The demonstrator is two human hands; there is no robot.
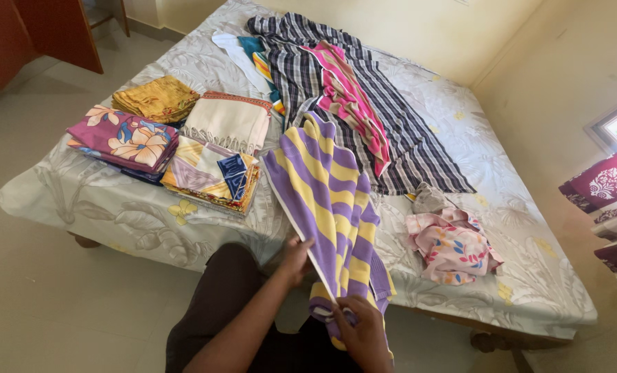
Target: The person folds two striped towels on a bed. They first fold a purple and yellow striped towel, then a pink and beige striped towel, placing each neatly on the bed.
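1. While you stand at the bed's [115,207] near edge, your left hand [296,259] grips the left edge of the striped cloth [329,200], fingers closed on it.
2. Your right hand [362,330] is clamped on the cloth's bunched lower end, below the bed's edge.
3. The cloth, purple and yellow, runs from your hands up onto the bed.
4. Left of it lie four folded stacks: patchwork [215,176], floral [123,141], mustard [158,98] and cream [229,121].
5. A checked sheet [405,145] and a pink striped cloth [350,97] lie beyond; a pink heap [453,247] sits to the right.
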